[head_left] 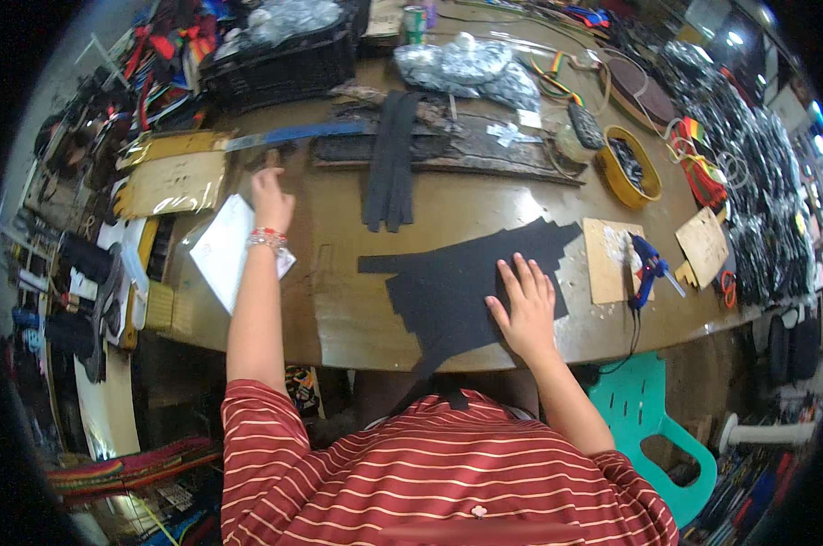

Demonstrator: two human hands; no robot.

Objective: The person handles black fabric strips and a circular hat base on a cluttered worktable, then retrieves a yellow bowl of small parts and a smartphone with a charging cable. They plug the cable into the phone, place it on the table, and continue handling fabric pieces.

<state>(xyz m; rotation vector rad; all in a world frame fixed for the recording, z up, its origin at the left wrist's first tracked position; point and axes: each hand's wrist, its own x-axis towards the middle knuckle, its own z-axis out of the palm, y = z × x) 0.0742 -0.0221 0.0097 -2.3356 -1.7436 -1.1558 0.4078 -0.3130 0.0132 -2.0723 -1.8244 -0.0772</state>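
My right hand lies flat, fingers spread, on a fanned pile of black fabric strips near the table's front edge. My left hand, with a beaded bracelet at the wrist, reaches over the left part of the table. Its fingers look stretched out and apart, close to a small dark thing that I cannot make out. White paper sheets lie partly under my left forearm. More black strips hang over a worn dark board in the middle. A blue strip like a ruler lies beyond my left hand.
At right, a blue glue gun rests by a cardboard piece. Behind are a yellow bowl of small dark pieces, plastic bags and a black crate. A green chair stands below the table's right edge.
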